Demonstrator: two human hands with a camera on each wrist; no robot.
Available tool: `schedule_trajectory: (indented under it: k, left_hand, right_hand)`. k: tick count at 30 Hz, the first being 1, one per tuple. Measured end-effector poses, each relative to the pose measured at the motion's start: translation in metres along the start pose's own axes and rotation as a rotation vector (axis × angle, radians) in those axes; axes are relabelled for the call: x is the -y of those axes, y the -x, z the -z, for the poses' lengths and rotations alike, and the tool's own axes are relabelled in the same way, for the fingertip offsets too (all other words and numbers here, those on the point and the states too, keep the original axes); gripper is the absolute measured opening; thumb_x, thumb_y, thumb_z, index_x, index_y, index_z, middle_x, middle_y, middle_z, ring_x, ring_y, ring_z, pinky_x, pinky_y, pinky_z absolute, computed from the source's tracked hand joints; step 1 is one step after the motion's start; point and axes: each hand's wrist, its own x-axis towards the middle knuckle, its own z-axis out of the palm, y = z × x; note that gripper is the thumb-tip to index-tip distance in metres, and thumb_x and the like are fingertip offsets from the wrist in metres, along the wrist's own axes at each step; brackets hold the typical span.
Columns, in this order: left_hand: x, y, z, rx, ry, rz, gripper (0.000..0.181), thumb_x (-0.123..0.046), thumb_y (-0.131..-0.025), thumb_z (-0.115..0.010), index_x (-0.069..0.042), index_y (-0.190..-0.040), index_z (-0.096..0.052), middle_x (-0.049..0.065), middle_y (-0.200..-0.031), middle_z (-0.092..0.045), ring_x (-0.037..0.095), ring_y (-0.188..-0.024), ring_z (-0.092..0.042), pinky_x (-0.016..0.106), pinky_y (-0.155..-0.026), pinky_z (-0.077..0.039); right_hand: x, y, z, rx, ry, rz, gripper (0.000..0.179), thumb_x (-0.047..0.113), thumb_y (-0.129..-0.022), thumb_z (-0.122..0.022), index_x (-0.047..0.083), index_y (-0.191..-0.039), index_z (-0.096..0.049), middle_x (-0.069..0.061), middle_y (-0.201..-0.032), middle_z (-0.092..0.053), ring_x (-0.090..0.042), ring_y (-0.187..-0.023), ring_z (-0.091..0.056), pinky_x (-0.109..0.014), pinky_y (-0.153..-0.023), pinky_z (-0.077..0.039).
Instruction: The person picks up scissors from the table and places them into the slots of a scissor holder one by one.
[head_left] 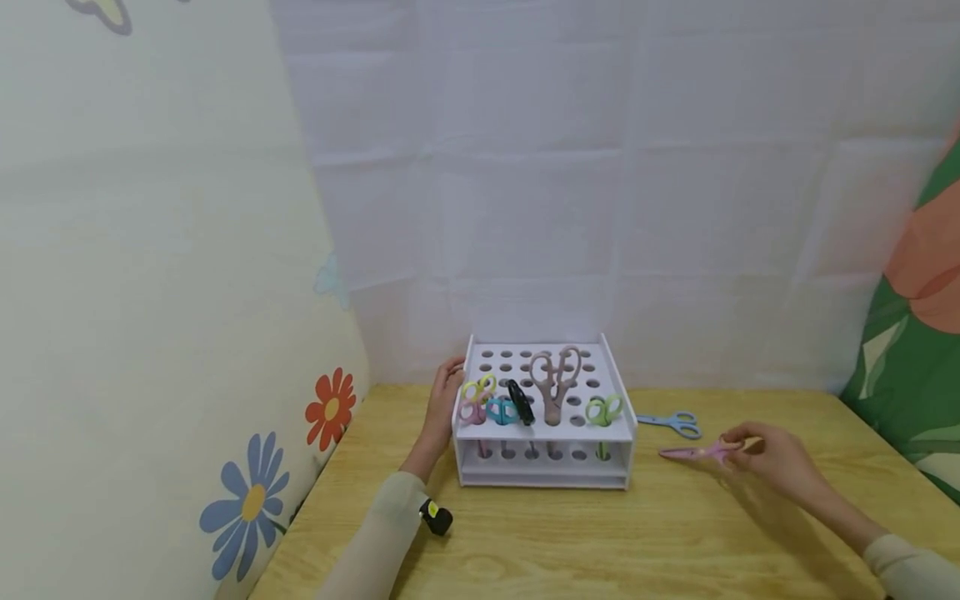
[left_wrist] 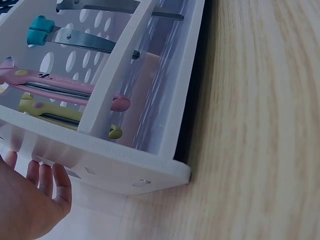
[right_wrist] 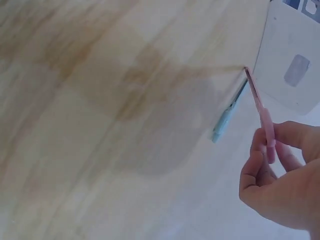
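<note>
Between the thumb and fingers of my right hand (head_left: 780,462) is a pair of pink scissors (head_left: 697,452), its blades pointing left above the table. In the right wrist view the pink scissors (right_wrist: 266,125) are pinched by the handle. My left hand (head_left: 442,406) rests with its fingers against the left side of a white rack (head_left: 543,432) full of round holes. Inside the rack stand brown scissors (head_left: 553,387), green scissors (head_left: 602,410), teal scissors (head_left: 502,410), yellow scissors (head_left: 480,387), pink-handled scissors (head_left: 474,410) and a black-handled item (head_left: 521,402).
Blue scissors (head_left: 678,423) lie on the wooden table (head_left: 555,542) just right of the rack. A white cloth (head_left: 480,208) hangs behind the table. On the left is a flower-patterned wall covering (head_left: 172,292); a green floral one (head_left: 915,333) hangs at the right.
</note>
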Motion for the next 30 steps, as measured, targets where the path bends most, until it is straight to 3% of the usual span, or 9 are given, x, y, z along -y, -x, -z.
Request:
schedule_trajectory:
  k: [7,12,19,22,27,30]
  left_hand:
    - [0.027,-0.017,0.003,-0.012,0.016,0.0,0.042,-0.022,-0.109,-0.047,-0.004,-0.147,-0.047,0.021,-0.142,-0.052,0.033,-0.123,-0.053,0.037,-0.098,-0.044]
    - [0.036,-0.018,0.0,-0.039,0.03,-0.019,0.047,-0.028,-0.108,-0.048,-0.005,-0.149,-0.047,0.019,-0.143,-0.052,0.033,-0.125,-0.051,0.036,-0.1,-0.041]
    - [0.034,-0.016,-0.003,-0.05,0.026,-0.044,0.046,-0.028,-0.108,-0.048,-0.004,-0.147,-0.048,0.02,-0.141,-0.053,0.036,-0.124,-0.053,0.038,-0.099,-0.042]
    - [0.034,-0.016,-0.002,-0.029,0.031,-0.037,0.046,-0.029,-0.109,-0.047,-0.006,-0.149,-0.047,0.021,-0.144,-0.05,0.038,-0.127,-0.051,0.037,-0.1,-0.042]
    - [0.012,-0.007,0.0,0.012,0.034,-0.024,0.043,-0.019,-0.109,-0.046,0.0,-0.148,-0.046,0.028,-0.144,-0.048,0.045,-0.128,-0.048,0.035,-0.097,-0.043]
    - [0.014,-0.009,0.001,0.012,0.024,-0.018,0.042,-0.017,-0.109,-0.046,0.001,-0.147,-0.046,0.028,-0.142,-0.049,0.045,-0.127,-0.049,0.034,-0.096,-0.044]
  right_hand:
    - [0.011,-0.004,0.003,-0.005,-0.003,0.025,0.019,-0.001,-0.09,-0.073,-0.002,-0.109,-0.071,-0.015,-0.099,-0.07,-0.022,-0.076,-0.067,-0.029,-0.056,-0.052]
    - [0.016,-0.008,0.0,-0.075,0.013,0.073,0.02,-0.004,-0.09,-0.072,-0.001,-0.11,-0.07,-0.012,-0.095,-0.07,-0.022,-0.076,-0.067,-0.029,-0.056,-0.051]
    - [0.018,-0.013,0.0,-0.194,0.004,0.111,0.02,-0.007,-0.09,-0.069,-0.001,-0.109,-0.072,-0.013,-0.096,-0.072,-0.008,-0.077,-0.065,-0.025,-0.059,-0.051]
    - [0.02,-0.013,0.001,-0.195,0.007,0.096,0.02,-0.005,-0.092,-0.068,-0.001,-0.111,-0.072,-0.015,-0.099,-0.073,-0.009,-0.08,-0.066,-0.024,-0.06,-0.052]
    - [0.023,-0.015,0.005,-0.196,0.003,0.11,0.02,-0.003,-0.093,-0.068,-0.001,-0.112,-0.072,-0.016,-0.102,-0.073,-0.005,-0.082,-0.065,-0.024,-0.06,-0.052]
    - [0.027,-0.017,0.006,-0.203,0.005,0.118,0.019,-0.002,-0.093,-0.069,0.0,-0.112,-0.073,-0.016,-0.102,-0.073,-0.004,-0.081,-0.065,-0.025,-0.059,-0.051]
